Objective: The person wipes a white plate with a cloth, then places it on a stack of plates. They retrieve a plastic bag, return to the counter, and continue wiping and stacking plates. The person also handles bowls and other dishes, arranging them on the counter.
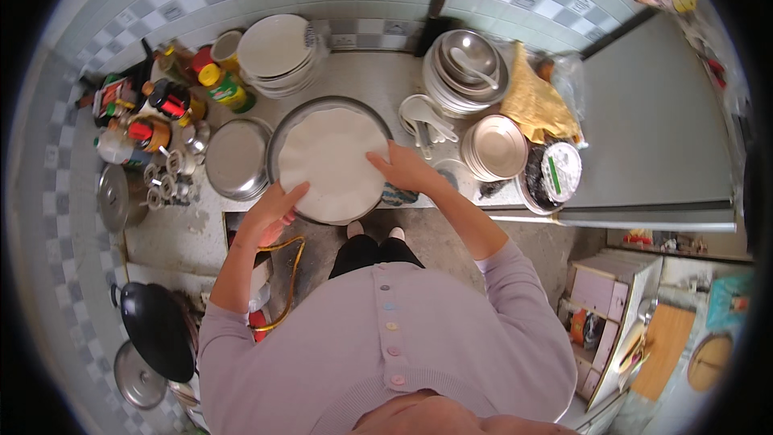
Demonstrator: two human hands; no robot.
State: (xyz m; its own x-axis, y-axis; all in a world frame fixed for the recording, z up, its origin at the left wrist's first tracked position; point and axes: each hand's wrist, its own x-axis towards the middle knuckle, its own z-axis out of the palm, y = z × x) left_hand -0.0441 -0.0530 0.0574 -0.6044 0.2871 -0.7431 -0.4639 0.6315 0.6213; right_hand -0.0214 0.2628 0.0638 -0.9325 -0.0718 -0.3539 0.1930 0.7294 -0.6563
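Note:
A large round metal tray (374,110) lies at the counter's front edge. On it rests a thin, pale round sheet (334,163) with a wavy rim; whether it is dough or cloth I cannot tell. My left hand (275,211) is at the lower left rim, its thumb on top of the sheet and its fingers beneath the edge. My right hand (404,166) grips the right rim, thumb over the sheet. A patterned blue cloth (400,195) is just below my right hand. Left of the tray stands a stack of metal plates (237,157).
Behind are stacked white plates (275,45), a cleaver (432,24) against the wall, and stacked bowls (470,61). White spoons (426,118) and small bowls (498,145) stand right, sauce bottles (226,88) left. A black wok (158,329) is at the lower left.

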